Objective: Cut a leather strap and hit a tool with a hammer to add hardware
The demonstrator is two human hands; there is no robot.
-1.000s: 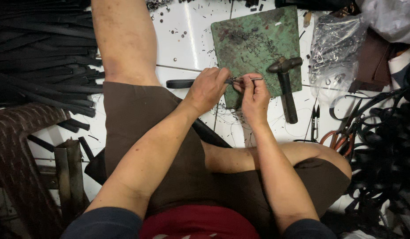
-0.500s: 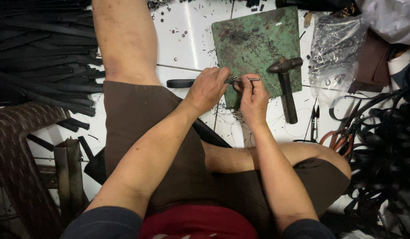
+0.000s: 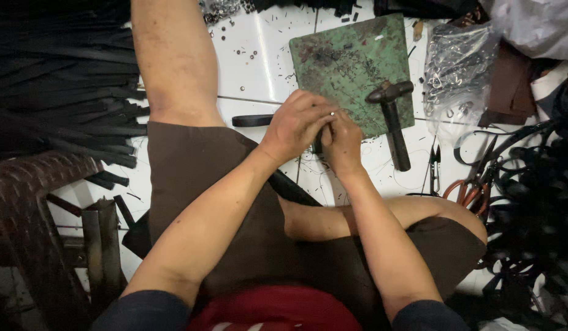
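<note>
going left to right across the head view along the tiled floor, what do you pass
pile of black straps → left hand → right hand → hammer → small snips → orange-handled scissors → tangle of black straps

Both hands (image 3: 321,129) pinching dark strap (image 3: 253,121), green mat (image 3: 348,55), hammer (image 3: 394,122) nr right.
</note>
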